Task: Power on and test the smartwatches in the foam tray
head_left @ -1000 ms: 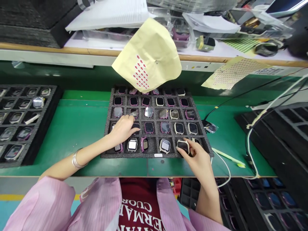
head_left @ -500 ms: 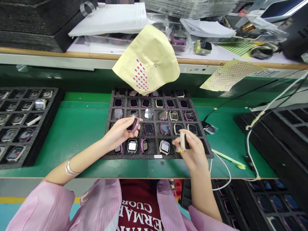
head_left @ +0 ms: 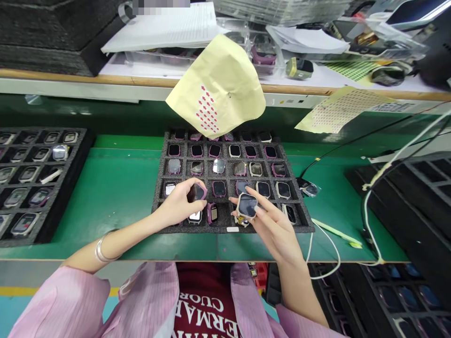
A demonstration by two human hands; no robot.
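Observation:
My left hand (head_left: 181,202) grips a purple watch case (head_left: 196,193) with a dark screen, held over the left part of the black foam tray (head_left: 225,176). Between the fingers of my right hand (head_left: 269,213) is a silver-rimmed watch case (head_left: 247,205), its dark screen turned up, above the tray's front rows. Compartments of the tray hold purple and pale watch cases, among them a purple one (head_left: 212,212) lying between my hands. Part of a case under my right hand is hidden.
Another foam tray of watches (head_left: 42,188) lies at the left. Yellow sticker sheets (head_left: 225,80) hang from the shelf edge (head_left: 141,82). On the right are a green pen-like stick (head_left: 336,232), white cables (head_left: 364,220) and stacked black trays (head_left: 416,202).
My right hand has moved left with its watch case, whose screen now faces up. My left hand has shifted slightly down and turned over its purple case.

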